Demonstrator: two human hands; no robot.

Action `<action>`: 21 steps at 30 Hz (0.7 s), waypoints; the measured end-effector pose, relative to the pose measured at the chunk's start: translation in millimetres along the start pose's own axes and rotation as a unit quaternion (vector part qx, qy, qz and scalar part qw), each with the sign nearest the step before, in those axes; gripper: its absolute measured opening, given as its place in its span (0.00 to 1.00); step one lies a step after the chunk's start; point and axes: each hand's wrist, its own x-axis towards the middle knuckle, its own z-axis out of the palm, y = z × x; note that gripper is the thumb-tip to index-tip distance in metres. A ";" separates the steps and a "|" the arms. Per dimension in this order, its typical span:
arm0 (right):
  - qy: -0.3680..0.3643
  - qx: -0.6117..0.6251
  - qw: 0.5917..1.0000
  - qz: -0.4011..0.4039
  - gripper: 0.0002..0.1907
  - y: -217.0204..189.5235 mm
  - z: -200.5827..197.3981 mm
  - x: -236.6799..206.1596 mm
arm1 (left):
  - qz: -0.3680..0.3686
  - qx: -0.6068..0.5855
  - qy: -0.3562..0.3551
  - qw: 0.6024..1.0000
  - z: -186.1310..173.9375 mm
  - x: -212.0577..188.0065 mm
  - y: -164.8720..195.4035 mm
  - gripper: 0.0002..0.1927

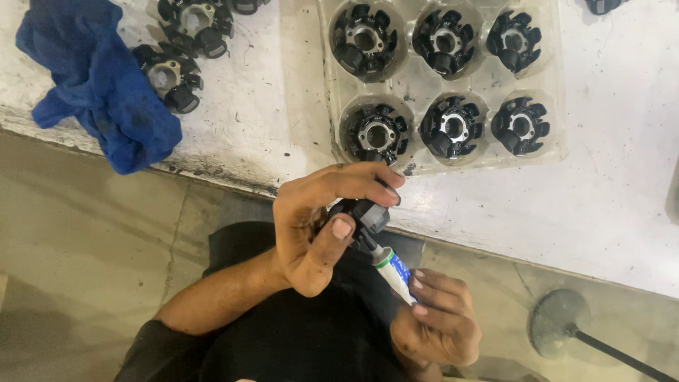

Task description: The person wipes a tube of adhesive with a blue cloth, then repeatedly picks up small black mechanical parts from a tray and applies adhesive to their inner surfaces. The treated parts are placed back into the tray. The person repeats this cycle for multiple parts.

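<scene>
My left hand (315,230) grips a small black round part (366,213) with its thumb and fingers, just off the bench's front edge. My right hand (437,322) holds a small white tube (396,272) with a blue and green label. The tube's black nozzle touches the underside of the part. Just beyond my hands, a clear plastic tray (411,79) lies on the white bench (608,163), with several black round parts with metal centres in its wells.
A crumpled blue cloth (99,85) hangs over the bench's left front edge. Two loose black parts (170,78) (194,25) lie beside it. On the floor at lower right stands a round metal disc with a black rod (560,322).
</scene>
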 end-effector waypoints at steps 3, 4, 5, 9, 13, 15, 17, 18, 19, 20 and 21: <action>0.005 0.032 0.997 -0.063 0.10 5.7 1.1 4.4 | -0.005 0.007 -0.008 1.000 0.2 -0.2 -0.4 0.19; 0.006 0.036 0.997 -0.062 0.09 6.8 1.1 5.5 | -0.008 0.005 -0.009 1.000 0.3 -0.6 -1.1 0.19; 0.007 0.039 0.997 -0.062 0.08 7.3 0.9 6.2 | -0.012 0.001 -0.010 1.000 1.0 -0.7 -2.5 0.19; -0.014 0.039 0.999 -0.025 0.08 3.0 -1.9 5.9 | -0.039 -0.041 -0.011 0.998 0.6 -3.2 -6.4 0.19; -0.001 0.039 0.999 -0.011 0.11 -1.0 -1.1 3.0 | -0.068 -0.092 0.002 0.993 1.7 -5.1 -10.0 0.20; -0.007 0.026 1.000 0.003 0.13 -0.8 -0.9 2.5 | -0.070 -0.097 0.008 0.993 2.4 -5.4 -11.7 0.20; 0.000 0.037 0.999 -0.010 0.11 1.8 -0.1 2.6 | -0.064 -0.097 0.012 0.993 2.8 -5.1 -13.2 0.21; 0.002 0.042 0.999 -0.016 0.11 3.3 0.2 2.7 | -0.063 -0.097 0.012 0.993 2.8 -5.0 -13.7 0.21; 0.003 0.048 0.999 -0.018 0.11 4.3 0.0 2.7 | -0.062 -0.097 0.013 0.993 2.9 -4.7 -14.3 0.21; 0.004 0.054 0.998 -0.019 0.11 5.2 0.0 2.6 | -0.067 -0.096 0.012 0.993 2.3 -4.8 -14.5 0.21; 0.005 0.061 0.998 -0.020 0.11 5.6 -0.1 2.3 | -0.067 -0.097 0.014 0.993 2.4 -4.6 -15.0 0.21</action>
